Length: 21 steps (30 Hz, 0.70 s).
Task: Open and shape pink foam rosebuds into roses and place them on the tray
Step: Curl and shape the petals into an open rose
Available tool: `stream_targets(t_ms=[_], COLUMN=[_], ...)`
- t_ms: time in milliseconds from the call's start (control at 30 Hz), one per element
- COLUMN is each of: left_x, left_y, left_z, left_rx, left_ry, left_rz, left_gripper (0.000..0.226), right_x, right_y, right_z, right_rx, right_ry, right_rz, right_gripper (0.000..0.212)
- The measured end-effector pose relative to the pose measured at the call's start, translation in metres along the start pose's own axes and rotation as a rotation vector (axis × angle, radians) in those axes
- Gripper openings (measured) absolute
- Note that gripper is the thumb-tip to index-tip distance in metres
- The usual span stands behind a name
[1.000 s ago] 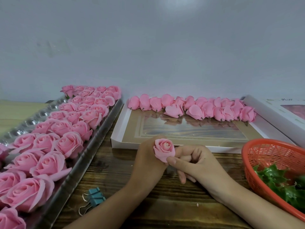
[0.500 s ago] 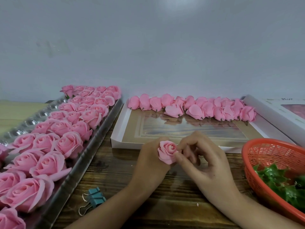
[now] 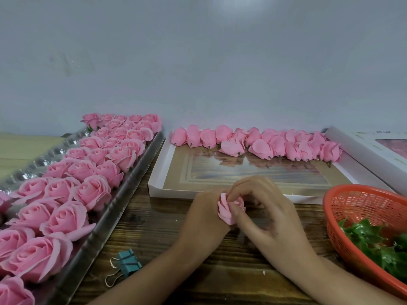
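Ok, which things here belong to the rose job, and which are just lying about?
Job: rosebud gripped by left hand, its petal pinched by right hand; tray of finished roses; closed buds in the white box.
Lying about: binder clip; orange basket of green leaves; flat white package at far right.

Right hand [image 3: 272,216] now atop the rosebud [image 3: 225,213], outer petal newly splayed leftward.

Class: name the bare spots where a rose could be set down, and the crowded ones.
Bare table between tray and left hand, beyond the clip; bare box floor before the buds. Crowded: the tray's roses.
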<state>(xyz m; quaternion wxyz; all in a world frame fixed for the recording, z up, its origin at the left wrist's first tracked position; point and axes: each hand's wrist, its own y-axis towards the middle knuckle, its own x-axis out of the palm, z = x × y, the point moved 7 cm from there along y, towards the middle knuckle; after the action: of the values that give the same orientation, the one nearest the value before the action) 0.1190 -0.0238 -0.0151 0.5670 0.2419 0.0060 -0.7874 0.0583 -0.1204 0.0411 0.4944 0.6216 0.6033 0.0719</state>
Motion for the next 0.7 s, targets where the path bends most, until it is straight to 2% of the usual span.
stream_targets(t_ms=[67,133,167,267,333,367,467,500,600,667,700], left_x=[0.005,0.004,0.003,0.008,0.008,0.007,0.008,0.008,0.005,0.012,0.015], left_y=[0.0,0.0,0.001,0.001,0.001,0.002,0.006,0.006,0.005,0.007,0.008], left_z=[-0.004,-0.005,-0.003,0.006,0.004,0.002,-0.005,-0.009,-0.012,-0.017,-0.02], left_rx=[-0.005,0.025,0.057,0.157,0.169,0.166,0.102,0.071,0.043,-0.01,-0.05], left_ry=[0.014,0.03,0.054,0.122,0.121,0.128,0.148,0.117,0.064,-0.008,-0.022], left_rz=[-0.05,-0.021,0.004,-0.028,-0.017,-0.011,-0.015,-0.018,0.027,-0.054,-0.11], left_gripper=[0.037,0.046,0.044,0.01,0.008,0.01,0.042,0.045,0.028,0.014,0.014], right_x=[0.001,0.002,0.003,0.005,0.004,0.003,0.004,0.004,0.003,0.002,0.002], right_y=[0.0,0.0,0.001,0.0,0.0,0.0,0.0,0.001,0.001,0.001,0.0], right_z=[0.0,-0.002,-0.002,-0.002,-0.001,-0.001,-0.001,-0.001,-0.001,0.0,0.001], right_rx=[-0.008,-0.026,-0.035,-0.043,-0.042,-0.041,-0.048,-0.052,-0.049,-0.039,-0.035], right_ry=[-0.013,-0.021,-0.021,-0.023,-0.019,-0.015,-0.011,-0.007,0.014,0.025,0.031], right_rz=[-0.013,-0.028,-0.035,-0.044,-0.031,-0.026,-0.03,-0.034,-0.032,-0.024,-0.023], right_gripper=[0.002,0.001,0.002,0.01,0.013,0.014,0.011,0.009,0.007,0.006,0.004])
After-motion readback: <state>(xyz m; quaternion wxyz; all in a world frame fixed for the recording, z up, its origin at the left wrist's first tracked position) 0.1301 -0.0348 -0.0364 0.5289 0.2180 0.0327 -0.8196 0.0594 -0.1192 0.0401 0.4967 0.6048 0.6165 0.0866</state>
